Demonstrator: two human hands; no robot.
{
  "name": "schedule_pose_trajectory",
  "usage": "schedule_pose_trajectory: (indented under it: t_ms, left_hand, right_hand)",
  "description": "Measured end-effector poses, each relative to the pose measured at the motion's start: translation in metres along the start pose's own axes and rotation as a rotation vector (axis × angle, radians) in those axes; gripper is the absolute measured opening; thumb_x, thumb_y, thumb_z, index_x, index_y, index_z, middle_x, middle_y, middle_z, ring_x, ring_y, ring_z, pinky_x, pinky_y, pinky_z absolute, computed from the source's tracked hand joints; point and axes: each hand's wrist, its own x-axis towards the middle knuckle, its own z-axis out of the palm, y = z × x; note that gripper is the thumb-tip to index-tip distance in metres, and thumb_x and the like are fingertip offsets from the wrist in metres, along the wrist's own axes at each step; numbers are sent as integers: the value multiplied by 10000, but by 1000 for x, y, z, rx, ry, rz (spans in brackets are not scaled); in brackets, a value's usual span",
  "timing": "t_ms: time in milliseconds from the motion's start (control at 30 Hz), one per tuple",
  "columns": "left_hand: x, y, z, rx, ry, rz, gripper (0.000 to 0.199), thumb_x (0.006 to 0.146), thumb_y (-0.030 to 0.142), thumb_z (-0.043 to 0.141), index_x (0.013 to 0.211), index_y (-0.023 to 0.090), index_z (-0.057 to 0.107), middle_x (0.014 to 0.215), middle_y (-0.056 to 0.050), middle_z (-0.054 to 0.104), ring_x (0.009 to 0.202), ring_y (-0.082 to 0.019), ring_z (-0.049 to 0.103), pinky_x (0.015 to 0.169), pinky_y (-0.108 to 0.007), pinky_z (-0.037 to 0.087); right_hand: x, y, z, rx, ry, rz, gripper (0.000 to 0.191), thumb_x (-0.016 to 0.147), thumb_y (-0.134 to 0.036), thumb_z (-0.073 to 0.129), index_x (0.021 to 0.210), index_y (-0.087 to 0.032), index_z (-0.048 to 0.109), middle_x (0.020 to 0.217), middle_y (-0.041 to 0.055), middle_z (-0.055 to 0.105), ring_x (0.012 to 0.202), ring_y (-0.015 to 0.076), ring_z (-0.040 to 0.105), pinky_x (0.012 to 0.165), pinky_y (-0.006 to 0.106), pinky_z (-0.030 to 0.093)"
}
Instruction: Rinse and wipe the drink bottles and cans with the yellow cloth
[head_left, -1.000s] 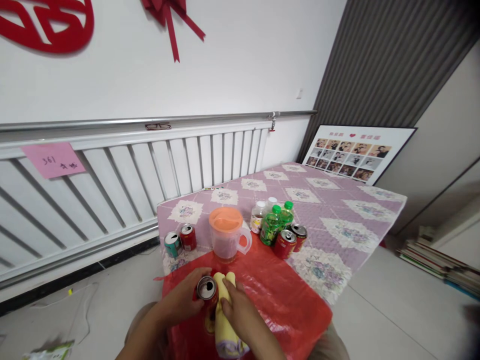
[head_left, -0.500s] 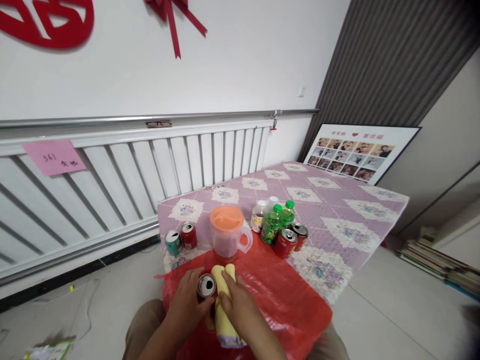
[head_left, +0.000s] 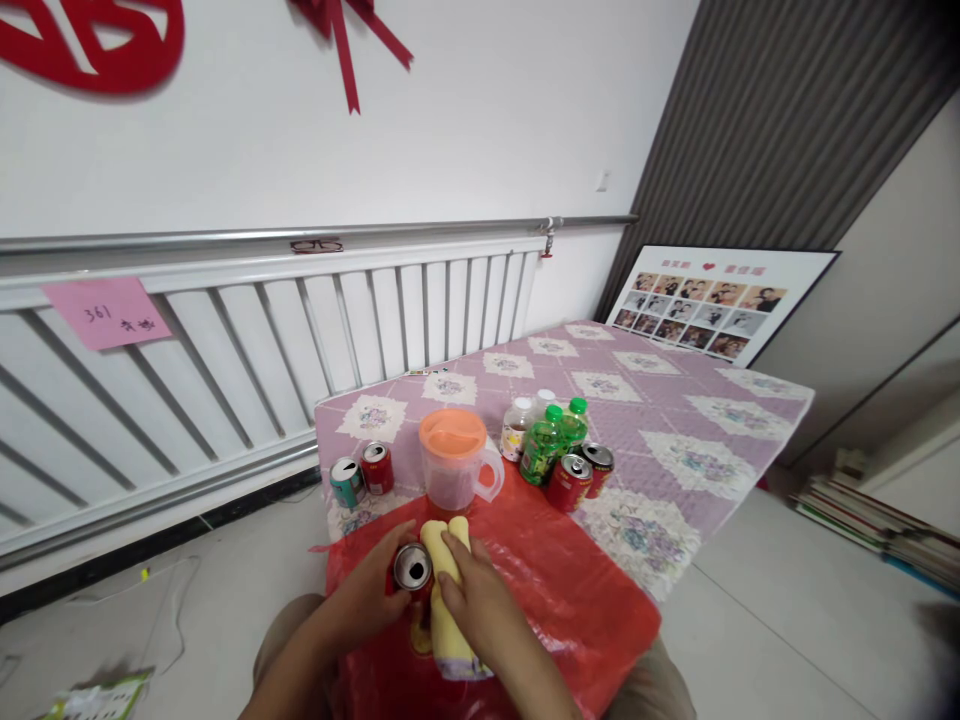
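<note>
My left hand (head_left: pixel 369 592) curves round the side of an opened red drink can (head_left: pixel 413 569), with the thumb low at its front. The can stands upright on a red plastic sheet (head_left: pixel 570 610), its top facing me. Right beside it lies a rolled yellow towel (head_left: pixel 452 645) with a patterned end toward me. My right hand (head_left: pixel 480 592) grips the towel from above, fingers bent over it. Just beyond both hands stands a clear plastic pitcher (head_left: pixel 448 487) with an orange lid.
At the left table edge stand a teal can (head_left: pixel 347 484) and another red can (head_left: pixel 377 468). Right of the pitcher are green-capped bottles (head_left: pixel 541 450), white-capped bottles (head_left: pixel 516 432) and red cans (head_left: pixel 569 486). A white radiator (head_left: pixel 390 325) runs behind the patterned tablecloth (head_left: pixel 697 450).
My left hand has shifted slightly left, its fingers a little looser round the can. The right hand stays on the towel. The view has tilted very slightly.
</note>
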Motion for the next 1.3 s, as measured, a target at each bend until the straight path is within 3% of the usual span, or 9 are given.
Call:
schedule_pose_trajectory:
  t_ms: [300, 433, 533, 600, 733, 900, 1000, 1133, 1300]
  left_hand:
    - [-3, 5, -1, -29, -28, -9, 874, 621, 71, 499, 1445, 231, 257, 1390, -92, 517, 1284, -236, 494, 1089, -436, 393]
    - [-6, 1, 14, 55, 181, -41, 888, 593, 145, 610, 1424, 218, 305, 1405, -117, 472, 1324, -313, 428, 1101, -508, 356]
    - [-8, -1, 26, 100, 339, -71, 798, 605, 214, 661, 1359, 203, 400, 1265, -120, 554, 1208, -336, 520, 1030, -537, 417]
    - [-9, -2, 31, 112, 381, -80, 735, 633, 237, 657, 1331, 200, 429, 1194, -109, 586, 1134, -321, 564, 998, -528, 444]
    - [-8, -1, 28, 80, 348, -47, 697, 673, 224, 623, 1336, 188, 408, 1201, -110, 586, 1141, -301, 566, 1016, -512, 438]
    - [-7, 0, 12, -6, 152, -2, 743, 683, 138, 553, 1386, 188, 318, 1250, -115, 570, 1178, -255, 561, 1054, -473, 425]
    - [-6, -2, 9, -7, 109, 5, 777, 673, 119, 532, 1406, 197, 289, 1291, -113, 558, 1216, -244, 542, 1074, -461, 411]
    - [-6, -2, 18, 97, 218, 19, 821, 617, 156, 617, 1389, 193, 340, 1389, -133, 487, 1297, -308, 462, 1088, -500, 383]
    - [-7, 0, 31, 198, 381, -21, 689, 657, 208, 638, 1316, 176, 441, 1255, -136, 579, 1209, -331, 527, 1029, -563, 415]
  right_hand:
    - [-5, 12, 12, -7, -48, 37, 539, 828, -158, 466, 1362, -84, 485, 1334, 193, 539, 1201, 233, 550, 1017, 305, 388]
    - [-2, 10, 6, -12, -27, 31, 543, 845, -190, 463, 1381, -102, 463, 1362, 184, 518, 1223, 233, 531, 1028, 316, 375]
    - [1, 6, 0, -17, -8, 17, 545, 852, -213, 465, 1392, -142, 452, 1396, 169, 487, 1234, 235, 521, 1025, 323, 374]
    - [2, 3, -1, -18, -3, 8, 545, 850, -218, 465, 1393, -169, 452, 1407, 155, 475, 1221, 233, 533, 1008, 319, 388]
    - [-1, 3, 4, -16, -20, 3, 534, 839, -194, 460, 1371, -150, 482, 1365, 165, 512, 1196, 239, 552, 1000, 311, 398]
    - [-9, 12, 13, -12, -47, 19, 544, 820, -170, 478, 1359, -102, 497, 1342, 183, 535, 1231, 254, 525, 1029, 320, 377]
    - [-9, 12, 10, -7, -40, 22, 538, 830, -183, 470, 1363, -109, 490, 1351, 175, 530, 1219, 244, 534, 1022, 310, 383]
    - [-3, 2, 1, -12, -8, 13, 543, 849, -201, 455, 1388, -126, 455, 1368, 173, 504, 1210, 241, 538, 1009, 312, 389]
    - [0, -4, 2, -25, -17, 8, 547, 843, -184, 461, 1388, -136, 455, 1375, 177, 485, 1197, 241, 547, 994, 307, 404]
